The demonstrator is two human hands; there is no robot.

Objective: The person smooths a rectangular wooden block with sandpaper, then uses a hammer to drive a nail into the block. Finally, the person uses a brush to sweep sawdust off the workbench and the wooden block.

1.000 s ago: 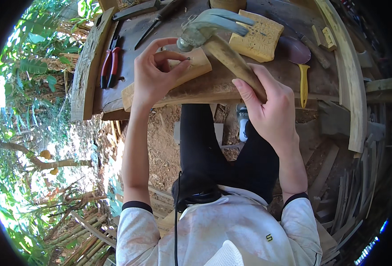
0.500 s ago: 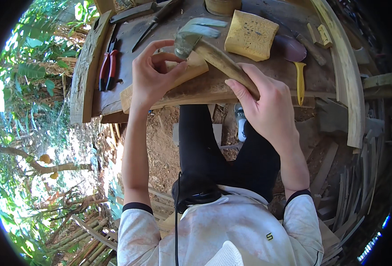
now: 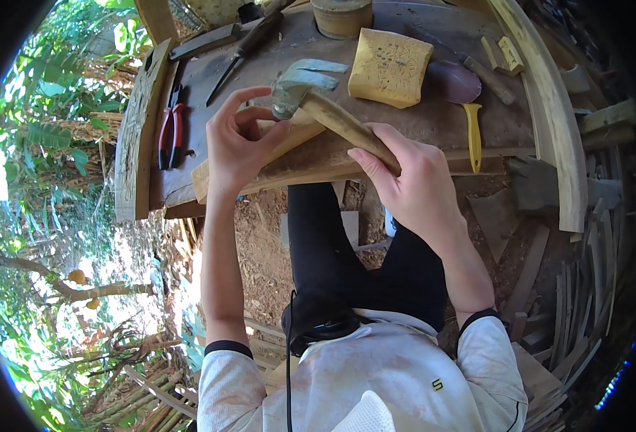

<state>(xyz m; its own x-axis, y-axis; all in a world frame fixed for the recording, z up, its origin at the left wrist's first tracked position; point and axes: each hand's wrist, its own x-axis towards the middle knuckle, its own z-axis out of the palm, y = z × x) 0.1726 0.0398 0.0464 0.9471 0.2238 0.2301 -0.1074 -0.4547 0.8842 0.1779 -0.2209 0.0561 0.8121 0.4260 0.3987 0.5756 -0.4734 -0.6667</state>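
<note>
My left hand is curled in a pinch at a pale wooden piece along the bench's front edge; whatever its fingertips hold is hidden. My right hand grips the wooden handle of a claw hammer, whose metal head sits right over the left fingertips, largely covering them. I cannot tell whether head and fingertips touch. Beyond the hammer lies a carved yellowish block.
The wooden bench holds red-handled pliers, a pointed tool, a round container, a yellow-handled tool and small wood pieces. Raised boards border it. Scrap strips lie low at the right.
The bench and its objects appear lower and slightly left in view. Both hands and the hammer have shifted down-left; the hammer head now hides more of the left fingertips than a second ago.
</note>
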